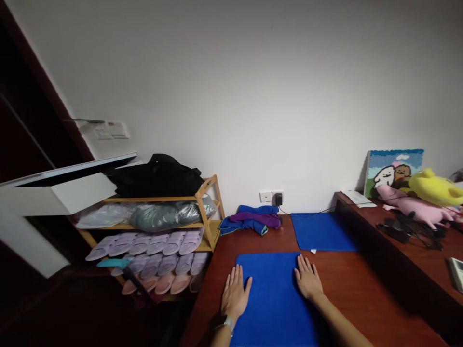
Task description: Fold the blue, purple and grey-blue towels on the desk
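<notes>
A blue cloth [272,299], probably a towel, lies spread flat on the reddish-brown wooden table [350,284]. My left hand [236,295] rests palm down on its left edge, fingers stretched out and thumb apart. On the opposite edge, my right hand [308,278] lies flat with its fingers extended. Behind, near the wall, a second blue cloth [323,232] is laid out flat with a small white tag at its front edge. To its left sits a crumpled pile of blue and purple cloths [251,219]. The near end of the front cloth runs out of view.
On the left stands a wooden rack [208,212] with several slippers [144,244] and a black bag [157,177]. A plugged-in adapter [278,198] trails a cable along the wall. The raised surface at right holds plush toys [415,205], dark cables [408,229] and a picture [394,168].
</notes>
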Tool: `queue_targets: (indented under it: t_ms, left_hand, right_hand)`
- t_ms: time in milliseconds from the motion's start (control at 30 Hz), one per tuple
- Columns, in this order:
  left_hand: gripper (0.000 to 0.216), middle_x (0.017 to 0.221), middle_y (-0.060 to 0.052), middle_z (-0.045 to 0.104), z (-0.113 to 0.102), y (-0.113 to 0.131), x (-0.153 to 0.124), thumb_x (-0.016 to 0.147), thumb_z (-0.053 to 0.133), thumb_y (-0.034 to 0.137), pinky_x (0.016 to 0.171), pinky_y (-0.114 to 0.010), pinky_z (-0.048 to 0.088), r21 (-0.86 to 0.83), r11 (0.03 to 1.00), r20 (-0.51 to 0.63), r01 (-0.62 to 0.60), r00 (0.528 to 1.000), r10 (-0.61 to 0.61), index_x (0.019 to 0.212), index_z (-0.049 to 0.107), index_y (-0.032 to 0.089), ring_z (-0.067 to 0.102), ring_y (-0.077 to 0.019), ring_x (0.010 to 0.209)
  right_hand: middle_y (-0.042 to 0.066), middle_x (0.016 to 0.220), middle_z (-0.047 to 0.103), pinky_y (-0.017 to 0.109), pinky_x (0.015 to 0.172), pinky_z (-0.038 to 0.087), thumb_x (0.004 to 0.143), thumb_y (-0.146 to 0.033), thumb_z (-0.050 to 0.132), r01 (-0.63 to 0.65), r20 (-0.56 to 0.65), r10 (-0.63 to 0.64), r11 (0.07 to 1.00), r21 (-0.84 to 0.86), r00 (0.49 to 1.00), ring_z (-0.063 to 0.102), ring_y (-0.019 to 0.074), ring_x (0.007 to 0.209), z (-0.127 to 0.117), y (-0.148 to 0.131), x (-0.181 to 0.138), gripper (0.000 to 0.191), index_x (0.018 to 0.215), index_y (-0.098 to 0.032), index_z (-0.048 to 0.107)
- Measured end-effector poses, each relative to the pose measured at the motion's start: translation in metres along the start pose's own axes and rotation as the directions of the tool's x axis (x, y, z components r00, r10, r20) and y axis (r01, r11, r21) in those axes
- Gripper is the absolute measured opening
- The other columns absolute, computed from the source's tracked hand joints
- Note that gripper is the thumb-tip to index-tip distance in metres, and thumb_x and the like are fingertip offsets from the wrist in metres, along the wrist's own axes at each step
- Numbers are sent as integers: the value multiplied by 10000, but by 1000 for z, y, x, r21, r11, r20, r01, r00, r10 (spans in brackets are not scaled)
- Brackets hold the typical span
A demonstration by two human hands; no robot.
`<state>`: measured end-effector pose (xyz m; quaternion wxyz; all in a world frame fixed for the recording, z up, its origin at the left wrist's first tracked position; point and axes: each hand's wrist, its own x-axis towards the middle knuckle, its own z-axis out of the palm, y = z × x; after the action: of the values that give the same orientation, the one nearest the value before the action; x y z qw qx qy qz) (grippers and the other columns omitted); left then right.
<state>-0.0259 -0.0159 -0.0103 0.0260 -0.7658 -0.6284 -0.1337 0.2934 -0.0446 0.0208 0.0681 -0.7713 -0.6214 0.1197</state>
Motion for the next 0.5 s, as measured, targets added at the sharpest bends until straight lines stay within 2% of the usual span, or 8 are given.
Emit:
queue_targets:
  t_ms: [133,367,433,500]
  left_hand:
    - [762,1659,-126,294,1,-1,0,1032,186,630,1241,-507,285,6,1000,-12,0,1000,0,1615,244,143,278,-288,1536]
    - [736,1649,-113,316,-1,-11,3,1035,208,609,1247,-514,282,26,1000,41,-4,999,3,1600,299,145,308,-281,1526]
    - [715,1649,-121,316,-6,0,7,1046,205,571,1256,-513,264,26,1000,6,-3,1000,3,1600,294,129,306,-275,1528]
    - [675,1655,-114,313,-12,28,13,1060,193,521,1261,-505,258,-2,999,-38,-39,999,39,1612,260,138,293,-262,1534]
  right_hand:
    - [21,1706,148,412,1279,85,1014,-465,123,28,8,-28,999,24,1000,100,197,1577,-8,-3,16,692,1624,-140,143]
    - [23,1702,160,400,1282,61,1012,-457,119,61,-31,-59,996,60,998,103,183,1576,5,4,22,691,1622,-132,149]
    - [21,1701,161,402,1282,61,1013,-454,120,65,-33,-63,996,62,997,100,181,1576,6,5,22,688,1622,-135,151]
    - [18,1700,163,404,1282,61,1014,-461,110,69,-34,-68,996,53,997,97,184,1577,6,5,23,691,1620,-133,150]
